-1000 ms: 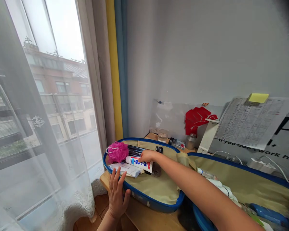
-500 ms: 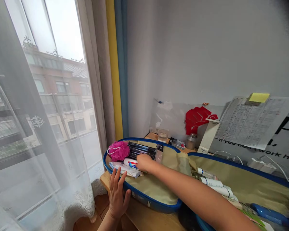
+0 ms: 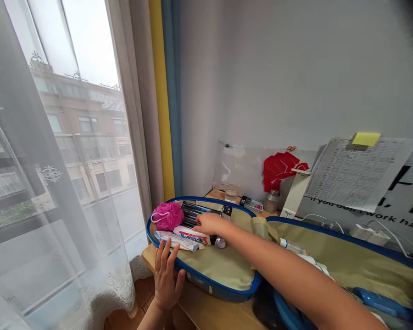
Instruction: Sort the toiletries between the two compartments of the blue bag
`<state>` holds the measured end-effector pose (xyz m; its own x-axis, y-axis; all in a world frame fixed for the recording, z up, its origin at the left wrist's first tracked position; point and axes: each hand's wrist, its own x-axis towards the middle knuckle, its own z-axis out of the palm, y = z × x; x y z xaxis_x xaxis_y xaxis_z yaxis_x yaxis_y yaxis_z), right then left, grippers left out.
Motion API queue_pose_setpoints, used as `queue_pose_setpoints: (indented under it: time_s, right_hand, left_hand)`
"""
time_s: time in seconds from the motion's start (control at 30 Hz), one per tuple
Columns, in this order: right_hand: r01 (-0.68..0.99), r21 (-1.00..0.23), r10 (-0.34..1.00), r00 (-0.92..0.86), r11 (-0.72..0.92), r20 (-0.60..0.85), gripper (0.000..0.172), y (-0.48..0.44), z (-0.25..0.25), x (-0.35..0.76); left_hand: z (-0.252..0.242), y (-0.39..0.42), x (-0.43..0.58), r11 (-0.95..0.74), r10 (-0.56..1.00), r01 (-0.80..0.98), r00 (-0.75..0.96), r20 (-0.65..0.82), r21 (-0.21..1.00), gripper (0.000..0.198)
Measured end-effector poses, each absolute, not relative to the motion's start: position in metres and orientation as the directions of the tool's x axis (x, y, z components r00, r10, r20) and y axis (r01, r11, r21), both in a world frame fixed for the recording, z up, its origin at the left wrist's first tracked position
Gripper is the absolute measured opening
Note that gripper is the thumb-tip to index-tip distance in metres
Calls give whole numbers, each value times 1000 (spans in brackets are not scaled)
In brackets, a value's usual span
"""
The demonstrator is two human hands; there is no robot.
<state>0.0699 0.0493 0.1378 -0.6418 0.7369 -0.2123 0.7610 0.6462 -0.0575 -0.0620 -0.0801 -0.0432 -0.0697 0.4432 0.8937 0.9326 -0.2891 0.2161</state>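
An open blue suitcase with tan lining [image 3: 223, 268] lies across a wooden table. In its left half lie a pink bath puff [image 3: 167, 216], a dark flat package [image 3: 196, 211], a white toothpaste tube with red and blue print [image 3: 193, 235] and a white packet [image 3: 174, 240]. My right hand [image 3: 209, 223] reaches across and rests on the dark package just above the toothpaste tube, fingers curled down. My left hand [image 3: 165, 277] lies flat and open against the suitcase's blue front rim.
The suitcase's right half [image 3: 347, 261] holds white tubes and blue items. Small jars and a box [image 3: 251, 203] stand by the wall, with a red paper cutout [image 3: 280, 168] and a printed sheet [image 3: 358, 172]. A sheer curtain [image 3: 55, 183] and window fill the left.
My right hand shifted among the items: the toothpaste tube now lies below it, uncovered, and the hand sits up on the dark package. My left hand stayed on the rim.
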Motion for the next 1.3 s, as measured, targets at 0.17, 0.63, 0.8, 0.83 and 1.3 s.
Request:
queue_pose_setpoints:
  time_s: [0.17,0.63,0.8,0.83,1.3]
  right_hand:
    - [792,-107,787,-609,601,-95,31,54,186,147]
    - [947,-127,940,-313,296,-140,35,15,149,376]
    - [938,-173,932,-326,299,-158,40,11,131,383]
    - [935,-176,927,-337,308,-163,37,11,128,382]
    - [944,-177,923,-313,277,-223,22,19,117,379]
  left_hand:
    - [-43,-81,-63,-297,453,926,-78,888,233,53]
    - [-48,-80,-68,-321,446,912,-92,890,255,56]
    - [-46,-80,-68,-318,447,914,-91,890,254,56]
    - [-46,-80,-67,-322,443,913,-88,892,251,56]
    - [-46,-80,-67,-300,443,923,-91,892,242,55]
